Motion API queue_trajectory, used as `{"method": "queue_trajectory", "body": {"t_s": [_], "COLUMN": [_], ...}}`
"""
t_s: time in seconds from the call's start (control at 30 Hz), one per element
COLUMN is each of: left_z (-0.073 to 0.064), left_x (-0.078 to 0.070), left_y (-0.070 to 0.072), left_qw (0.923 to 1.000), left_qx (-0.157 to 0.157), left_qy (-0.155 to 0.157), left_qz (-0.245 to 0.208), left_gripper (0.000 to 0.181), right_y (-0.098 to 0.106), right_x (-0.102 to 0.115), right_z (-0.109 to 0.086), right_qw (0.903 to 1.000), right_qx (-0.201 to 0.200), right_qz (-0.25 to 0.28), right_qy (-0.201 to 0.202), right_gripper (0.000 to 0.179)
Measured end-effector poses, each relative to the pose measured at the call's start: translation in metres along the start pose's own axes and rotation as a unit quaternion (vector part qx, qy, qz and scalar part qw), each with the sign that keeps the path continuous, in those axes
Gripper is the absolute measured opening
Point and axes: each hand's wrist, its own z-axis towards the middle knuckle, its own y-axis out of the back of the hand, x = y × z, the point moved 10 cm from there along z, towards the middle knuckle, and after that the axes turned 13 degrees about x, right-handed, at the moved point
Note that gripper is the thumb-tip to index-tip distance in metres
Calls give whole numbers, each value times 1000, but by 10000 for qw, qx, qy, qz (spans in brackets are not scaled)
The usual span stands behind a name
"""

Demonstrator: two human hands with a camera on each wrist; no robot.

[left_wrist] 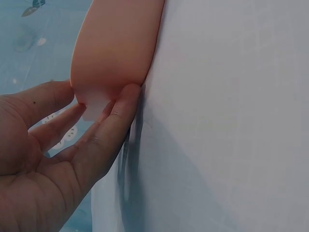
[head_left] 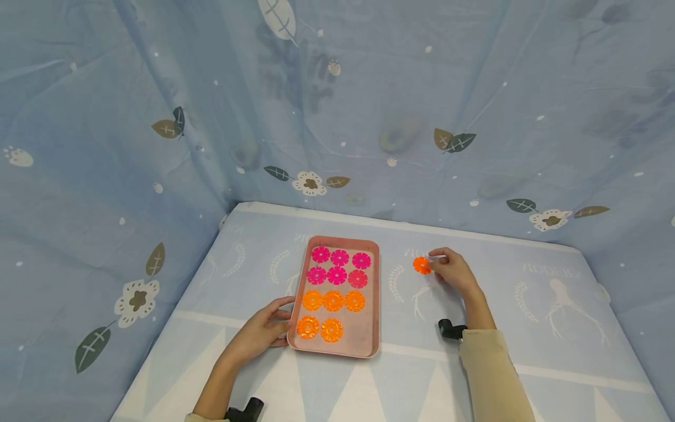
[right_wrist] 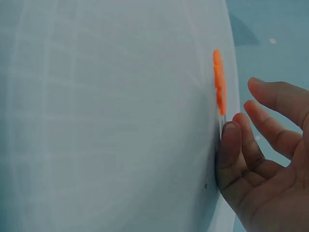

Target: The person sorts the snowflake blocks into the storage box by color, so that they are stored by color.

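A shallow pink tray [head_left: 371, 316] lies on the cloth-covered table, bearing several notched, flower-shaped plastic discs. Magenta discs [head_left: 337, 275] lie in its far half, orange discs [head_left: 333, 300] in its near half. My left hand [head_left: 262, 329] holds the tray's left side near the front corner; the left wrist view shows fingertips against its outer wall [left_wrist: 116, 53]. To the tray's right, one more orange disc [head_left: 420, 265] is at my right hand's fingertips. That right hand [head_left: 453, 271] has its fingers spread; in the right wrist view the disc [right_wrist: 219, 82] appears edge-on beside the lowest fingertip.
Patterned blue curtains [head_left: 369, 117] hang behind the table and along its sides. The light blue and white tablecloth [head_left: 527, 351] stretches on both sides of the tray. Black devices sit at my left wrist [head_left: 248, 409] and right wrist [head_left: 450, 329].
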Motion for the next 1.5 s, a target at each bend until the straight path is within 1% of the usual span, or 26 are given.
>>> {"method": "queue_trajectory", "body": {"t_s": [0.13, 0.37, 0.5, 0.9, 1.17, 1.3, 1.5], "left_z": [0, 1, 2, 2, 2, 2, 2], "left_x": [0, 2, 2, 3, 3, 2, 2], "left_y": [0, 1, 1, 0, 1, 1, 0], "left_qw": [10000, 10000, 10000, 10000, 10000, 10000, 10000], "left_qx": [0, -16, -19, -1, 3, 25, 58], "left_qy": [6, 35, 58, 53, 12, 9, 23], "left_qz": [10, -5, 2, -14, -6, -15, 41], "left_gripper": [53, 53, 52, 52, 53, 53, 52], "right_y": [-2, -6, -9, -9, -3, -2, -2], "right_x": [-3, -9, -8, -6, -10, -12, -16], "right_z": [4, 7, 8, 7, 6, 5, 5], "right_qw": [9998, 9965, 9944, 9942, 9967, 9975, 9976], "right_qx": [42, 14, 26, 19, -158, -123, -5], "right_qz": [-198, -743, -965, -945, -512, -260, 322], "right_qy": [-29, -384, -432, -504, -608, -642, -618], "right_gripper": [41, 47, 47, 45, 29, 27, 27]}}
